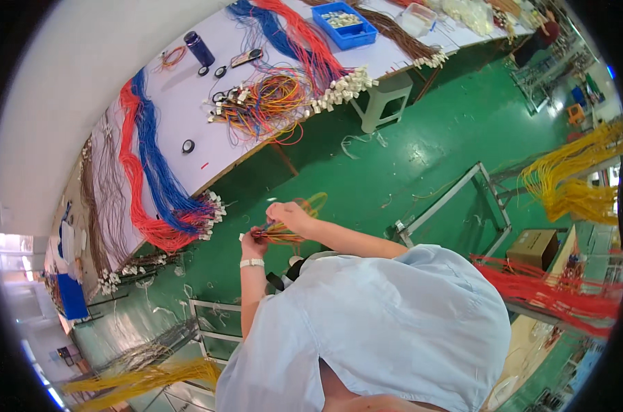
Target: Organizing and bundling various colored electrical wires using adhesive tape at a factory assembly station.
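Held low in front of my body, a looped bundle of thin multicoloured wires passes between my two hands. My left hand, with a white band on its wrist, is closed around one end of it. A small white piece shows beside those fingers. Just above and to the right, my right hand is closed on the same bundle, and a yellow-green loop sticks out behind it. Most of the fingertips are hidden. Beyond my hands, a tangled pile of similar coiled wires lies on the white table.
Red wires and blue wires with white connectors hang over the table edge. The table also bears a dark bottle and a blue bin. A stool stands beside it. Metal frames and yellow wires are at right.
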A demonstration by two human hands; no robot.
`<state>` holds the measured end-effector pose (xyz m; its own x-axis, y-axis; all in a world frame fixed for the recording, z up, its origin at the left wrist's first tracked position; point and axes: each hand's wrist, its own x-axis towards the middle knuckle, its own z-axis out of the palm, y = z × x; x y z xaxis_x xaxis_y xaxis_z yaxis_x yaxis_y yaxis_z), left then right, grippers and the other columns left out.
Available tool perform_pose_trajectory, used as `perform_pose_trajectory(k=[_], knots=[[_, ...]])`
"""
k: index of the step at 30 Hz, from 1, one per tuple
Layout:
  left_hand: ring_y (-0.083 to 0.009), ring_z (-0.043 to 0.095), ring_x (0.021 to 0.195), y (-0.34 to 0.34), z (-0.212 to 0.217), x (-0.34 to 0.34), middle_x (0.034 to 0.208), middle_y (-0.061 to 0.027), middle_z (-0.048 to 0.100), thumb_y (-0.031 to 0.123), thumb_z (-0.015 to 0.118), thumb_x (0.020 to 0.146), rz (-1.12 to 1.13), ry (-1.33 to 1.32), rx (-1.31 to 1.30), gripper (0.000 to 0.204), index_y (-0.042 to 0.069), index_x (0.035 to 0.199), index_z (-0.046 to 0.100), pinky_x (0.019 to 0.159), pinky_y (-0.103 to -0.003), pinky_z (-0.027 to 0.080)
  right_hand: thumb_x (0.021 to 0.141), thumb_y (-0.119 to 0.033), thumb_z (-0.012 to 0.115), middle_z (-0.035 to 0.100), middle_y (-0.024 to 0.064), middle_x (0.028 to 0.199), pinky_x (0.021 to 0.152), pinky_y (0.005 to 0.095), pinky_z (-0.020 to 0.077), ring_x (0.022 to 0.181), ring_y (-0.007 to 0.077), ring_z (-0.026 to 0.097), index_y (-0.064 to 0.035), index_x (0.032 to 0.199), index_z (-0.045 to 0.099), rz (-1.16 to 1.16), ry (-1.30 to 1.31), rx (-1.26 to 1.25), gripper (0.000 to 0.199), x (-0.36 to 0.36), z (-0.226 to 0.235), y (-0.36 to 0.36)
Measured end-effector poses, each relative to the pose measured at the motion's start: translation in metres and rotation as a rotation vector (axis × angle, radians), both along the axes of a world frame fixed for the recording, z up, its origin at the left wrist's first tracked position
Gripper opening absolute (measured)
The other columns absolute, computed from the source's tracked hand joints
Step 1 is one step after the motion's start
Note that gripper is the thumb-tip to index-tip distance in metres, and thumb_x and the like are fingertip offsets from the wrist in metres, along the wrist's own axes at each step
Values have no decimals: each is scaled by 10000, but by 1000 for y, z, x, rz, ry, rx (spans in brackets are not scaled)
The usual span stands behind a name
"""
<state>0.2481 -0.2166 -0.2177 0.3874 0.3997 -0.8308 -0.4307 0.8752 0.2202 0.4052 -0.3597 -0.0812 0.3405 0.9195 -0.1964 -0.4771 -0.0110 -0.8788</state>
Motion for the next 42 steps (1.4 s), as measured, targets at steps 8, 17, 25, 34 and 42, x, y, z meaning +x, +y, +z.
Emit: perform_pose_trajectory(k=[8, 17, 25, 34, 42], knots=[[-174, 447, 432, 33, 14, 44, 521, -55, 495, 112, 414, 832, -109, 98, 442, 306, 97, 534, 482, 404, -276, 340, 870, -108, 563, 498, 79, 929, 664, 277, 423, 768, 162, 502, 14, 702, 523, 263, -558, 182, 211, 35, 71, -28], [-63, 291, 452, 17, 257, 260, 564, 53, 298, 242, 464, 949, -300, -330, 627, 226, 138, 752, 422, 417, -223, 225, 828, -295, 682, 558, 76, 783, 588, 317, 446, 629, 144, 505, -56, 1130, 460, -159, -829, 67, 445, 138, 113, 30], [-133, 579, 929, 129, 249, 355, 1025, -100, 626, 320, 596, 913, -520, -268, 1358, 398, -41, 1075, 553, 794, -287, 462, 848, -193, 622, 578, 165, 726, 596, 459, 445, 674, 375, 573, -15, 964, 557, -561, -1574, -183, 223, 281, 85, 167], [-149, 563, 724, 336, -66, 262, 860, -54, 633, 365, 592, 895, -521, 245, 674, 377, 2, 986, 639, 682, -287, 447, 770, -505, 644, 601, 270, 999, 835, 484, 481, 959, 431, 576, 76, 998, 578, -52, -1266, -665, 628, 320, -100, 325], [-189, 550, 1045, 328, -21, 346, 1184, -98, 582, 477, 663, 831, -686, 423, 630, 683, -38, 1254, 513, 911, -327, 430, 623, -654, 712, 612, 278, 1019, 921, 487, 416, 1003, 453, 548, 35, 1087, 593, 91, -1347, -666, 839, 322, -99, 358]])
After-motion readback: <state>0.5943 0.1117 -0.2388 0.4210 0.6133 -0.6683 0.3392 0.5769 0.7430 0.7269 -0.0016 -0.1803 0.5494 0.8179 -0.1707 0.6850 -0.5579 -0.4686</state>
